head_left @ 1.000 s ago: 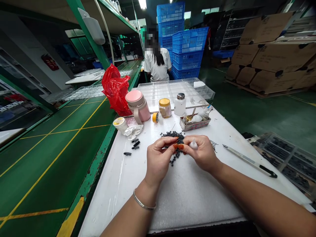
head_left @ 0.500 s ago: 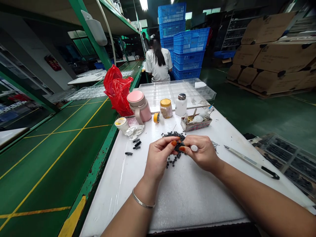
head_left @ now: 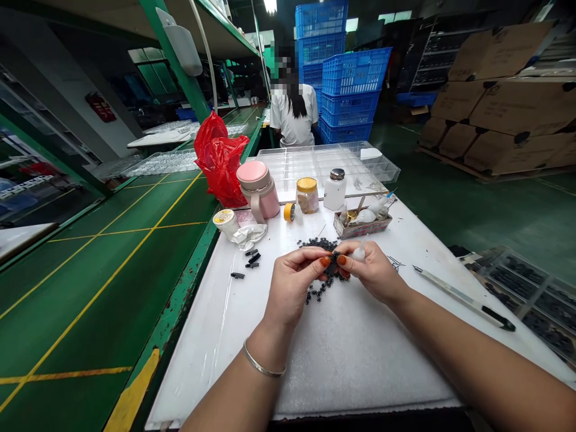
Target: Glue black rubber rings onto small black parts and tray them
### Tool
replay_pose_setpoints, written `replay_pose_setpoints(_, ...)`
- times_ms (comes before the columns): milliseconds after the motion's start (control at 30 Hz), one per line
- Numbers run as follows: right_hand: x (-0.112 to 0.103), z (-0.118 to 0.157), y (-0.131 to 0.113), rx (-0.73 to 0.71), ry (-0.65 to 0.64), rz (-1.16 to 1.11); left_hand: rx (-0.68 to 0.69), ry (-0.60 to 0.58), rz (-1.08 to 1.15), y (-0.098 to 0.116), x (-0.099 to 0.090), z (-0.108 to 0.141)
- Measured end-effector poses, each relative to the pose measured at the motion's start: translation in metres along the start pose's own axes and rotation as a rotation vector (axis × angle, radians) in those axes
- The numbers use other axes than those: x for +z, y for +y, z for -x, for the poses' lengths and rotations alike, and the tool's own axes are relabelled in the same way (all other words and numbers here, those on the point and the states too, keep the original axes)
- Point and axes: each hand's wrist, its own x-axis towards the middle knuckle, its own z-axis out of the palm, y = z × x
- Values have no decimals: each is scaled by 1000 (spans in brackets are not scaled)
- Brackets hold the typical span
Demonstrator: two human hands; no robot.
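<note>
Over a heap of small round black parts (head_left: 318, 290), the fingertips of my two hands meet at a small black piece (head_left: 333, 257), mostly hidden by the fingers. My left hand (head_left: 292, 282) is closed, pinching it between thumb and fingers. On the other side my right hand (head_left: 375, 273) is also closed, its thumb and forefinger at the same piece. Held in the right fingers too is a small whitish translucent object (head_left: 359, 254), perhaps a dropper bottle. Several elongated black parts (head_left: 252, 259) lie on the white table (head_left: 360, 360), left of the heap.
Behind the heap stand a pink mug (head_left: 258, 189), a yellow-lidded jar (head_left: 307, 195), a white bottle (head_left: 335, 189) and a small tool box (head_left: 362, 223). A pen-like tool (head_left: 463, 297) lies at right, near thin black pins (head_left: 396, 264). Another person (head_left: 294, 114) sits ahead.
The whitish object in my right hand has tilted, its narrow end now pointing up. Both hands stay together over the heap. The whole view has shifted slightly.
</note>
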Motion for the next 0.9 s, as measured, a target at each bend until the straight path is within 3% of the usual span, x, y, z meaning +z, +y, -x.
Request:
replay_pose_setpoints(267,-4,0,7,53,-72,-54,-90,7,-56,4,-2,-2)
replay_pose_setpoints(900,5,2,-7,-3,13,110,-122,25,-32,2,-6,-3)
